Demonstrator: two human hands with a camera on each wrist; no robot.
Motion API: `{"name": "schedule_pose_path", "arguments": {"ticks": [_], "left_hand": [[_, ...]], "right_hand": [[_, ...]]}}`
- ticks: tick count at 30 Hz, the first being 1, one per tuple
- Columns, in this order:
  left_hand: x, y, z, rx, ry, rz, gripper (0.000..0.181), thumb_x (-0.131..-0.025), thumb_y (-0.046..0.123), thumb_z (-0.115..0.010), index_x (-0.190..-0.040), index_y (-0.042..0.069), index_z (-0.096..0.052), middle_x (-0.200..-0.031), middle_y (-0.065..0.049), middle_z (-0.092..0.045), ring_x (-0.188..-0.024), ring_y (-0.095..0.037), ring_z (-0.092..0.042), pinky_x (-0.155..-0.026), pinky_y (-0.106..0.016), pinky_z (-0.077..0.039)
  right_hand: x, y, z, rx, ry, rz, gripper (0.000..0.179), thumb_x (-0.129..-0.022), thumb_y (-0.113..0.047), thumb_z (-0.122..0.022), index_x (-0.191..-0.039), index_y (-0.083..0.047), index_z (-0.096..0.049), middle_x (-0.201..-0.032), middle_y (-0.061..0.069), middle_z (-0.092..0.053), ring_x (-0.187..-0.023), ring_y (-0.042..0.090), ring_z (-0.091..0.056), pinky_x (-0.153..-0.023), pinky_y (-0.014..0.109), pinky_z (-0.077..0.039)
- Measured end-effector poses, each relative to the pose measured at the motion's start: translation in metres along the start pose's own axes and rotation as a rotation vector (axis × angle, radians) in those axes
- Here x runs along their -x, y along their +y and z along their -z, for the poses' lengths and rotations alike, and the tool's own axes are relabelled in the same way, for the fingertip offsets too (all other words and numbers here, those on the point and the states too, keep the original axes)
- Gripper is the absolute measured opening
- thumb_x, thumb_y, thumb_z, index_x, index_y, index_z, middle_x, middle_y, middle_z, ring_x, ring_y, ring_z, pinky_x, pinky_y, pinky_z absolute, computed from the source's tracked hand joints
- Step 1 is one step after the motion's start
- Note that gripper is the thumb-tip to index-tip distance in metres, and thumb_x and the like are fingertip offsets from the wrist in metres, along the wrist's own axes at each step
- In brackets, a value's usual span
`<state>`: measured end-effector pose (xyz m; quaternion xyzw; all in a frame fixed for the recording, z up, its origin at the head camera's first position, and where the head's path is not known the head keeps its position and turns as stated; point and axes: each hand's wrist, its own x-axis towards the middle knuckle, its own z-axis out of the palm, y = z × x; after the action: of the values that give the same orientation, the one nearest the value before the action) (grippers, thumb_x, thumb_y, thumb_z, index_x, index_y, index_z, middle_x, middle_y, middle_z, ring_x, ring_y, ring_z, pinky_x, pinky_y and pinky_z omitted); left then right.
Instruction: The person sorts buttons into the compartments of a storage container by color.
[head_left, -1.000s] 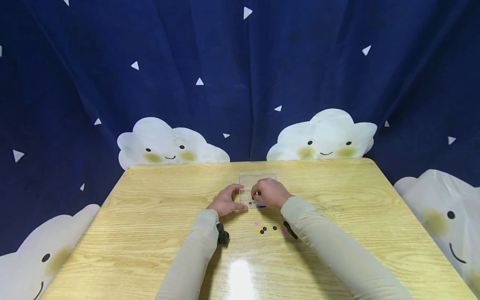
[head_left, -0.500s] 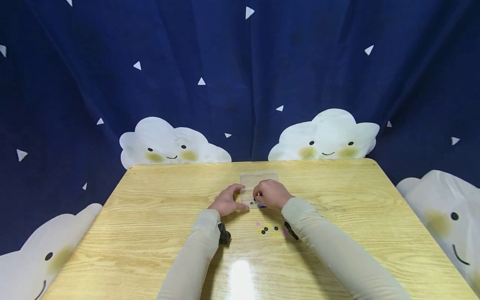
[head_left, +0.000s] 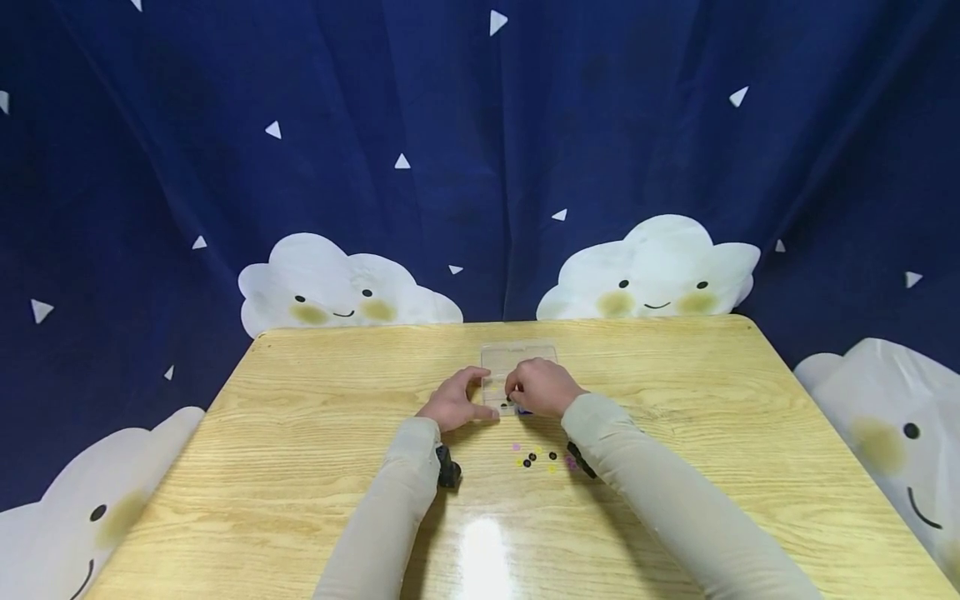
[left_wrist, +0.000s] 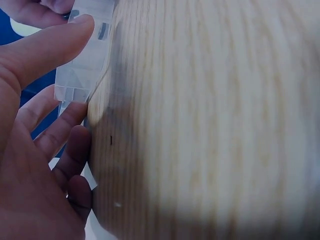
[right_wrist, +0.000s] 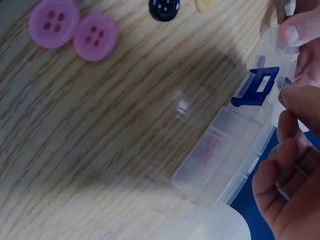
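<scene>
A clear plastic compartment box with a blue latch stands on the table, its clear lid raised at the back. My left hand holds the box at its left end, thumb over the front wall and fingers at the end wall. Above the front compartments, my right hand pinches a small black button between thumb and forefinger, mostly hidden by the fingertips. Another black button shows through the front wall. Something pink lies in a right-hand compartment.
Loose buttons lie on the table in front of the box: several black, yellow and pink ones. Part of the group sits beside the right wrist's black camera. A blue curtain hangs behind the table's back edge.
</scene>
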<state>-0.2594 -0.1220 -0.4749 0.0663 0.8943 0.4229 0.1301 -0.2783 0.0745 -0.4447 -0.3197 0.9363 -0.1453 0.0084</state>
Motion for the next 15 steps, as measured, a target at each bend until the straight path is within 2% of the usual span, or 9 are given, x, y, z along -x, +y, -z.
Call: {"name": "schedule_pose_path", "arguments": {"ticks": [8, 15], "left_hand": [[-0.003, -0.002, -0.002, 0.000, 0.008, 0.004, 0.074, -0.080, 0.028, -0.084, -0.145, 0.023, -0.049, -0.145, -0.008, -0.052, -0.138, -0.032, -0.045, -0.114, -0.052, -0.037], [-0.002, -0.003, -0.002, -0.018, 0.017, -0.005, 0.074, -0.079, 0.027, -0.085, -0.144, 0.022, -0.050, -0.142, -0.008, -0.054, -0.139, -0.031, -0.045, -0.115, -0.050, -0.035]], "right_hand": [[0.004, 0.004, -0.002, -0.022, 0.019, 0.035, 0.015, -0.092, -0.011, -0.066, -0.094, -0.011, -0.081, -0.094, 0.004, -0.078, -0.084, 0.018, -0.072, -0.078, 0.036, -0.059], [0.012, 0.009, 0.006, -0.027, 0.028, 0.060, 0.015, -0.093, -0.010, -0.064, -0.092, -0.011, -0.079, -0.091, 0.002, -0.076, -0.082, 0.016, -0.069, -0.076, 0.036, -0.057]]}}
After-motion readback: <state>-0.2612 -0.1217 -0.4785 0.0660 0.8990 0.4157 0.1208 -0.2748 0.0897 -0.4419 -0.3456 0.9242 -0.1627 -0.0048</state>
